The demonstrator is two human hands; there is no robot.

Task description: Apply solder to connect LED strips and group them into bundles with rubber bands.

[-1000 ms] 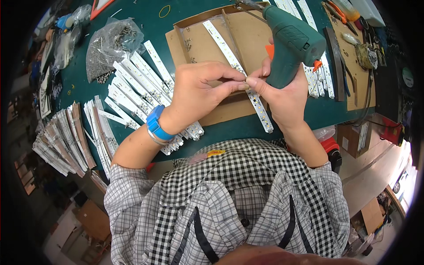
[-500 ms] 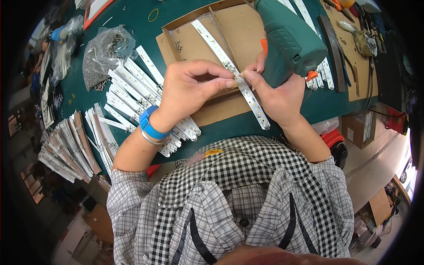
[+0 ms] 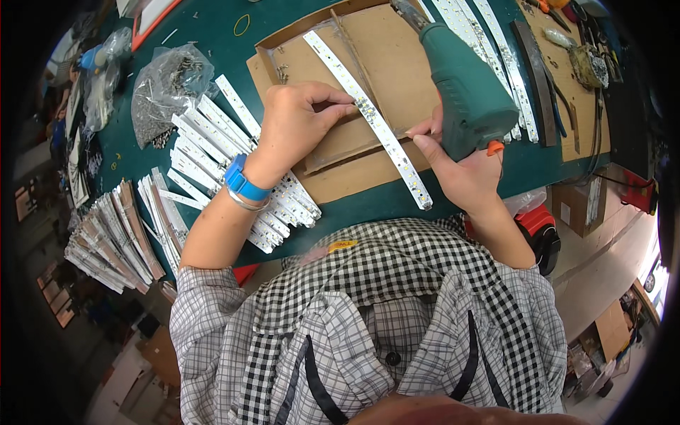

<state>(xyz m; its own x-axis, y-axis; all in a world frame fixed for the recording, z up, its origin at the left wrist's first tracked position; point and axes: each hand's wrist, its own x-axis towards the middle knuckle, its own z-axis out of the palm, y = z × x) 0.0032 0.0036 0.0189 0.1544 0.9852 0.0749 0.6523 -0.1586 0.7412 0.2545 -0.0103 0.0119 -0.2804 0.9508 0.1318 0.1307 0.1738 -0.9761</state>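
Observation:
A white LED strip board [image 3: 388,138] dotted with small yellow chips lies slanted across a shallow cardboard tray [image 3: 397,64]. My left hand [image 3: 301,124] is closed in a pinch, its thumb and forefinger at the board's left edge. To the right of the board, my right hand [image 3: 471,177] grips the handle of a green electric drill [image 3: 471,92] with an orange button. The drill's nose points to the far side. My right thumb and forefinger come together beside the board, apart from it; whether something tiny sits between them is too small to tell.
Left of the tray lies a fanned pile of LED strip boards [image 3: 219,152], with a clear bag of small metal parts [image 3: 166,88] behind. More bundled strips [image 3: 113,237] are at far left. Dark metal bars [image 3: 535,81] and a tool board [image 3: 577,134] stand right.
My right hand and the drill have moved toward me and slightly right, off the board. My left fingertips have drawn back from the board's middle to its left edge.

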